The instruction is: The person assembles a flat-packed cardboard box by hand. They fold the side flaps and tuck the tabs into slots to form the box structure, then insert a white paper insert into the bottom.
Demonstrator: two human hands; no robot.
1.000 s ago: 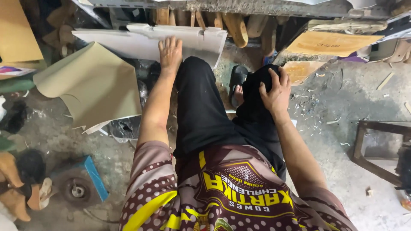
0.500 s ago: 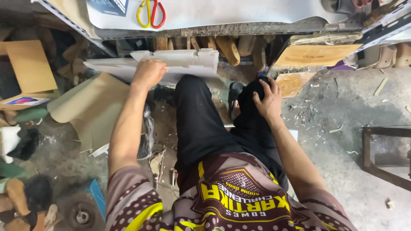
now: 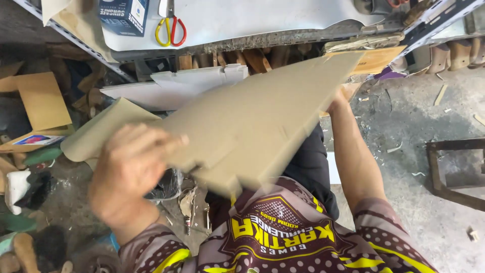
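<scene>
A large tan sheet of stiff board is lifted over my lap, blurred with motion. My left hand grips its near left edge, fingers curled over the top. My right hand is mostly hidden behind the sheet's far right side and seems to hold it from below. The sheet covers my black trousers. Above it, white sheets stick out from under the workbench.
Yellow and red scissors and a blue box lie on the grey bench top. More tan sheets and scraps lie at left. A dark wooden stool frame stands on the dusty floor at right.
My left hand left the white sheets and picked up the tan sheet from the floor at left. My right hand came off my knee and went to the sheet's far side.
</scene>
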